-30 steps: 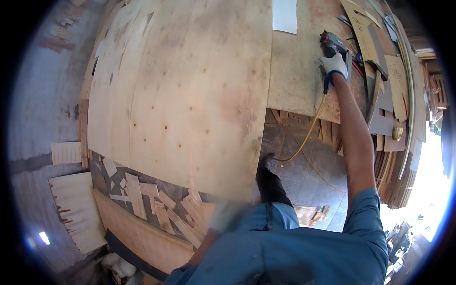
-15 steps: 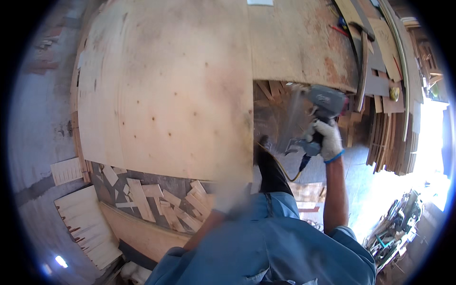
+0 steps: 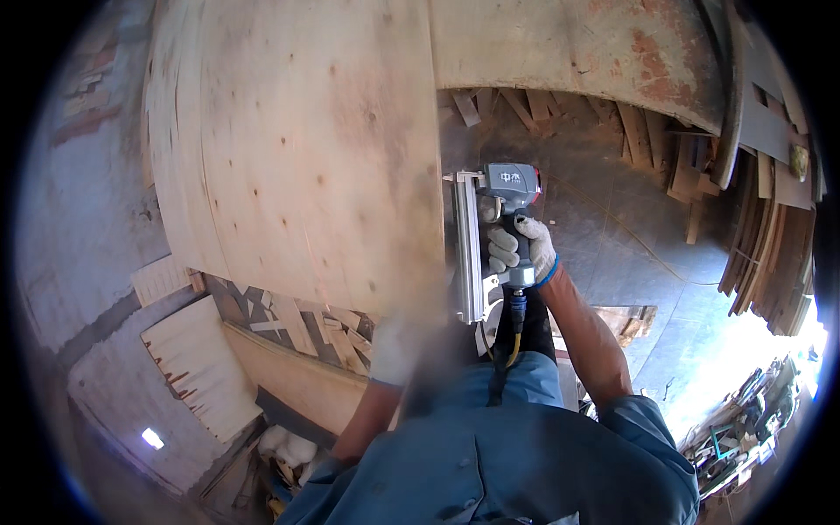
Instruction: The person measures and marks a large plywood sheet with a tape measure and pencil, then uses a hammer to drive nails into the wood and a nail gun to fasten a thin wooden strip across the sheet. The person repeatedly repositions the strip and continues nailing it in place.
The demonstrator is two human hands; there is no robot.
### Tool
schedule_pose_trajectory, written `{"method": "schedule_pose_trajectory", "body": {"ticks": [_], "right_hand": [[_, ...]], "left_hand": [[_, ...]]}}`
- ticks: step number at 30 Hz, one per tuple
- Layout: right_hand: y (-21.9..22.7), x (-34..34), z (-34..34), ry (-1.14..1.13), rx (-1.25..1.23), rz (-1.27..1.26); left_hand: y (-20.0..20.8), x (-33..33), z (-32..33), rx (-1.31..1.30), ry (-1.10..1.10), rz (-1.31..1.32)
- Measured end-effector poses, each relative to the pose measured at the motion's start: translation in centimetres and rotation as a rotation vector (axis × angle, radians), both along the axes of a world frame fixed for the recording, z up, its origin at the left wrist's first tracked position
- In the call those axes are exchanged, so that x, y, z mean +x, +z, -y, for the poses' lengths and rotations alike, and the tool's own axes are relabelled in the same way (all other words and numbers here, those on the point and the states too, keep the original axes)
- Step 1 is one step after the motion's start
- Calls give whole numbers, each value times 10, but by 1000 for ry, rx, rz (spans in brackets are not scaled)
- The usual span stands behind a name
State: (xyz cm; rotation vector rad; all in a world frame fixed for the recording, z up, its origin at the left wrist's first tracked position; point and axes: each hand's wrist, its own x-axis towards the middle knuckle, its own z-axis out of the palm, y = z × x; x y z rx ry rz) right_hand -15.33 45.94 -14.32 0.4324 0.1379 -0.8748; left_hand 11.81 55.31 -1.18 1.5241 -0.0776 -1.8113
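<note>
My right hand (image 3: 535,248), in a white glove with a blue cuff, is wrapped round the handle of a grey pneumatic nail gun (image 3: 510,182). The gun's long silver magazine (image 3: 467,254) points back toward me, and its nose is at or very near the right edge of a large plywood sheet (image 3: 332,131). From the handle's base a yellow air hose (image 3: 514,350) runs down by my leg. My left hand (image 3: 391,350), also in a white glove, is at the sheet's near edge; a smeared patch hides its fingers.
Wood offcuts (image 3: 293,324) lie below the sheet's near side, beside a long board (image 3: 297,372). A stained panel (image 3: 560,44) adjoins the sheet at the far right. Stacked wood strips (image 3: 766,254) stand at the right, with a scrap heap (image 3: 744,429) nearer me.
My right hand has brought the nail gun left and turned it, so its nose now meets the sheet's edge. The view has shifted; the left hand stays near the sheet's near edge.
</note>
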Motion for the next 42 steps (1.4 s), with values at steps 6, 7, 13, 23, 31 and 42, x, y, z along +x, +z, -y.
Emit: {"method": "schedule_pose_trajectory", "body": {"ticks": [6, 7, 13, 23, 31, 42], "right_hand": [[-51, 6, -3, 11, -108, 29], [-53, 8, -1, 6, -113, 70], [-40, 25, 7, -53, -21, 283], [-52, 40, -58, -48, 78, -4], [-148, 132, -180, 25, -84, -670], [-37, 410, -111, 63, 141, -47]], "left_hand": [[6, -5, 3, -90, -117, 141], [-1, 2, -4, -179, -274, 264], [-10, 9, -9, -265, -481, 416], [3, 19, -4, -128, -1077, 513], [-37, 185, -4, -366, 100, 91], [-64, 563, 59, -458, 610, -45]]}}
